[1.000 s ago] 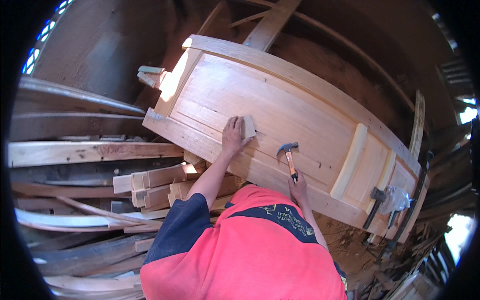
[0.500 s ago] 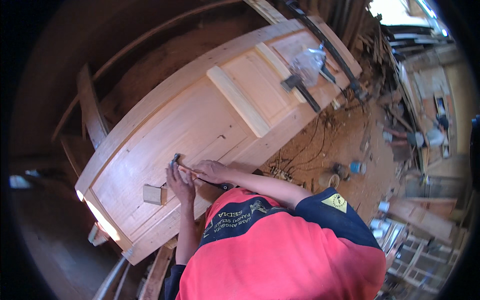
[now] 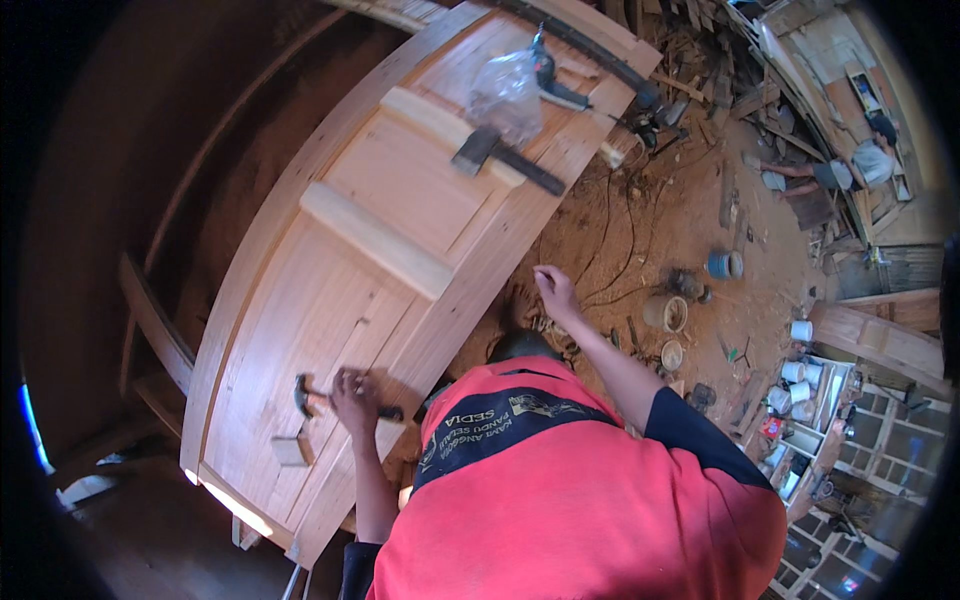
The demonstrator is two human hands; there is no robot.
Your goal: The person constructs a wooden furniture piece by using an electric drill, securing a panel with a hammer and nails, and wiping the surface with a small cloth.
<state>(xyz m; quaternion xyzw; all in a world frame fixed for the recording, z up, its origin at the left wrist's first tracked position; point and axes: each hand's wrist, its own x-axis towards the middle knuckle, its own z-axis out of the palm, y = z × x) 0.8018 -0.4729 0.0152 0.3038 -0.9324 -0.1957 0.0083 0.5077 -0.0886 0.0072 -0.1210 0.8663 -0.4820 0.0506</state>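
A large pale wooden panelled door (image 3: 262, 330) lies in front of me. My left hand (image 3: 354, 402) is over the middle of a hammer (image 3: 303, 397) on the door, its fingers curled; the hammer's head shows to the left and its dark handle end to the right. Whether the fingers grip the handle or something small is hidden. Beside the hammer sits a small wooden block (image 3: 292, 451). My right hand (image 3: 556, 292) is raised off the door's near edge, above the floor, fingers bent together; anything between them is too small to make out.
Two wooden strips (image 3: 375, 238) lie across the door. A hatchet (image 3: 506, 160), a clear plastic bag (image 3: 505, 98) and a power drill (image 3: 552, 80) rest farther along it. Buckets (image 3: 724, 265) and cables stand or lie on the dirt floor. Another person (image 3: 870, 165) sits at the far right.
My right hand has left the door beside my left hand and swung right over the floor. My left hand has shifted onto the middle of the hammer. The view has turned rightward.
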